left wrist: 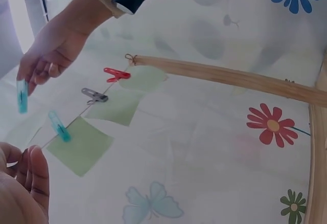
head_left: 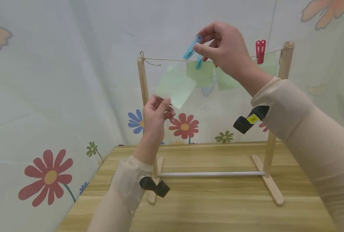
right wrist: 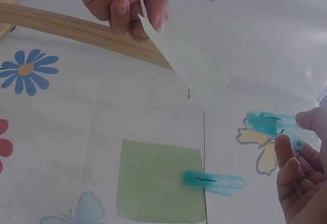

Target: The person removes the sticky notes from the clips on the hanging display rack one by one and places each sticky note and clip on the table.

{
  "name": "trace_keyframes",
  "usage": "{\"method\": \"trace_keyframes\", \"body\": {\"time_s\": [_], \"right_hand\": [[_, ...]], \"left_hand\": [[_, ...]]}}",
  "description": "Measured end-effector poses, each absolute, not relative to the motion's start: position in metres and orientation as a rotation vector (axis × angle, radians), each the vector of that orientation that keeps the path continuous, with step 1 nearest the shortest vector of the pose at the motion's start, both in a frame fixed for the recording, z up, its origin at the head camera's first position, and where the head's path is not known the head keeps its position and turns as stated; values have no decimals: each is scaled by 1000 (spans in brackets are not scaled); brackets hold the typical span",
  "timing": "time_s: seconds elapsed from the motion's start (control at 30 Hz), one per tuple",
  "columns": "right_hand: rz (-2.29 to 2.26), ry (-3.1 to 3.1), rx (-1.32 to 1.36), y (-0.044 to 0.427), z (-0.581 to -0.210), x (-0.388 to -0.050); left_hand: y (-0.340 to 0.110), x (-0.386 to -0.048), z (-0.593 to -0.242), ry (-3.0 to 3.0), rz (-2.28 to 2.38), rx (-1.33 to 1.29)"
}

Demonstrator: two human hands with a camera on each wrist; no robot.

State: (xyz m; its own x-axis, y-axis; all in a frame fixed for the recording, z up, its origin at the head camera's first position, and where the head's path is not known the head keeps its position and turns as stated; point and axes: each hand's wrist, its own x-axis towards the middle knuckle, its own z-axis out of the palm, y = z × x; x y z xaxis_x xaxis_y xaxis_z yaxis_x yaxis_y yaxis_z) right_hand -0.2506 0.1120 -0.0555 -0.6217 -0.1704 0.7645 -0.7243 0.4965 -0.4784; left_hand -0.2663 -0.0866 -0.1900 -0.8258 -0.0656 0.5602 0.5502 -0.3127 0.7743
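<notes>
My left hand pinches the lower corner of a pale green paper, which tilts in front of the string near the left post. Above the string, my right hand holds a blue clothespin between thumb and fingers; in the right wrist view that clothespin is apart from the paper. A second blue clothespin clips a green square to the string. Farther right hang two more green papers, one under a grey clothespin, the other under a red clothespin.
The string runs between a left wooden post and a right wooden post. A white rod joins their feet on the wooden table. Behind hangs a cloth printed with flowers and butterflies.
</notes>
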Motion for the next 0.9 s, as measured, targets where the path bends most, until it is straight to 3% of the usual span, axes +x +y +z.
{"method": "trace_keyframes", "body": {"time_s": [0.9], "right_hand": [[1156, -2137, 761, 157, -119, -221]], "left_hand": [[-100, -243, -224, -1808, -2106, -841]]}}
